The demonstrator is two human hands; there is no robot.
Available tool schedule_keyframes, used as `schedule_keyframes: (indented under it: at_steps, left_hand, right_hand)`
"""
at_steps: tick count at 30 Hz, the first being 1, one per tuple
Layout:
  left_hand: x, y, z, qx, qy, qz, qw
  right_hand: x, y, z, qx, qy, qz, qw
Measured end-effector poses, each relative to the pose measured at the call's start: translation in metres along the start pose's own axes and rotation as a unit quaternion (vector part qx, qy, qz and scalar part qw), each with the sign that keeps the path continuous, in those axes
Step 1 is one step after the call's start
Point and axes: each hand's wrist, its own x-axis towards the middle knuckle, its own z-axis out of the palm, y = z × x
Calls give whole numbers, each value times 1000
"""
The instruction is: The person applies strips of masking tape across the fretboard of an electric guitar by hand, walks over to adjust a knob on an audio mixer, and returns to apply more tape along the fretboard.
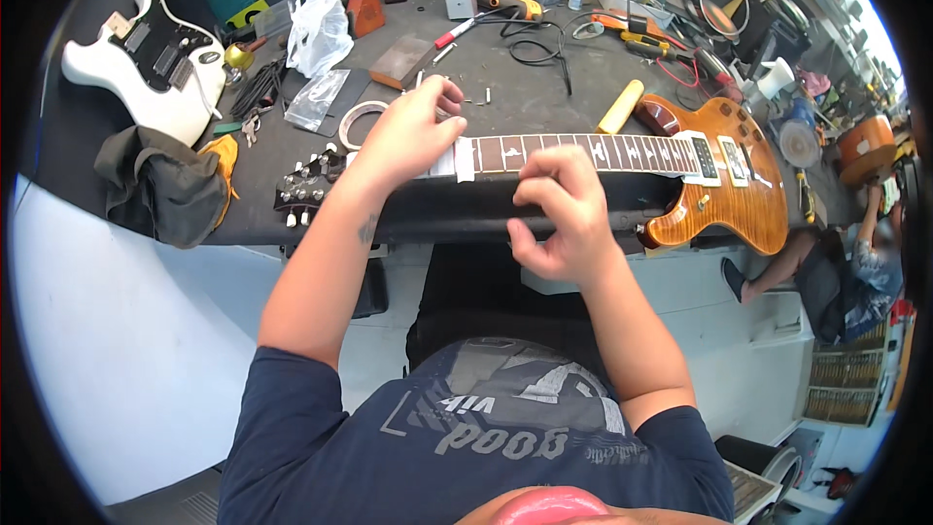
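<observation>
An amber electric guitar lies face up across the front of the bench, its strings off, with the body at the right and the dark headstock at the left. White tape crosses the fretboard near the nut end. My left hand is over that end of the neck, fingers bent and thumb apart, with nothing visible in it. Just in front of the fretboard, my right hand has loosely curled fingers, thumb apart and nothing held. Beside my left wrist lies a tape roll, partly hidden.
A white guitar body and a dark cloth lie at the left. Behind the neck are a wooden block, a plastic bag, a yellow stick, cables and tools. Another person sits at the far right.
</observation>
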Motion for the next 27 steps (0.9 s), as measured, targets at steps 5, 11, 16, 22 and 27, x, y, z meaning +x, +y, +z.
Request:
schedule_keyframes:
  at_steps: [5, 11, 16, 22, 27]
  left_hand:
    - [-23, 8, 2, 111, 27, 113, 987]
    - [1, 27, -10, 110, -154, -78, 979]
    - [16, 4, -19, 79, -254, -119, 957]
    - [14, 4, -26, 60, -293, -63, 952]
    - [13, 12, -27, 88, -312, -40, 945]
  right_hand:
    - [-24, 13, 15, 7, 18, -18, 1000]
    - [-33, 21, 27, -5, 26, -5, 1000]
    - [-36, 21, 29, -14, 10, -11, 1000]
    - [-36, 21, 30, -45, -6, -10, 999]
    - [-38, 21, 31, -53, -22, -4, 998]
